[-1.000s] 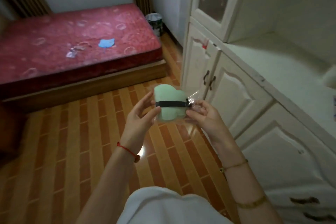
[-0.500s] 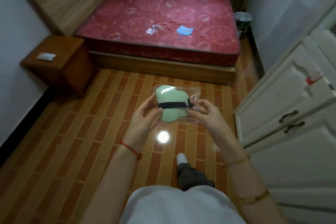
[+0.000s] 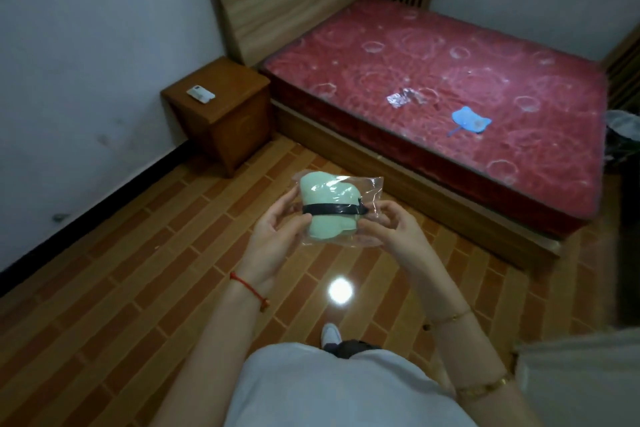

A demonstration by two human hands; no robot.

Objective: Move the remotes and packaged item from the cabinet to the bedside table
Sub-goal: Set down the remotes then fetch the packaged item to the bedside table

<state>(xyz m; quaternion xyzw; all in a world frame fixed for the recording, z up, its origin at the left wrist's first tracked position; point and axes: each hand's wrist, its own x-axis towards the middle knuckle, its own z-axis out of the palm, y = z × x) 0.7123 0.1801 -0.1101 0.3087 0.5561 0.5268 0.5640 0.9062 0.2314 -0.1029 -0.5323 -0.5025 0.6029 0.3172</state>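
Note:
The packaged item (image 3: 330, 196) is a pale green soft thing with a black band, sealed in a clear plastic bag. Both hands hold it in front of me at chest height. My left hand (image 3: 277, 236) grips its left edge and my right hand (image 3: 394, 230) grips its right edge. The wooden bedside table (image 3: 239, 104) stands against the left wall, ahead and to the left of the package. A white remote (image 3: 201, 94) lies on its top. The cabinet is out of view apart from a pale corner (image 3: 581, 378) at the lower right.
A bed with a red mattress (image 3: 450, 87) and wooden headboard (image 3: 291, 0) fills the far right. A blue fan (image 3: 471, 121) and a crumpled clear wrapper (image 3: 403, 97) lie on it. A bin (image 3: 623, 128) stands at the right edge. Brick-patterned floor (image 3: 138, 270) lies between me and the bedside table.
The view has swung left, away from the cabinet, bringing the bedside table and headboard into sight. Both hands have kept hold of the package.

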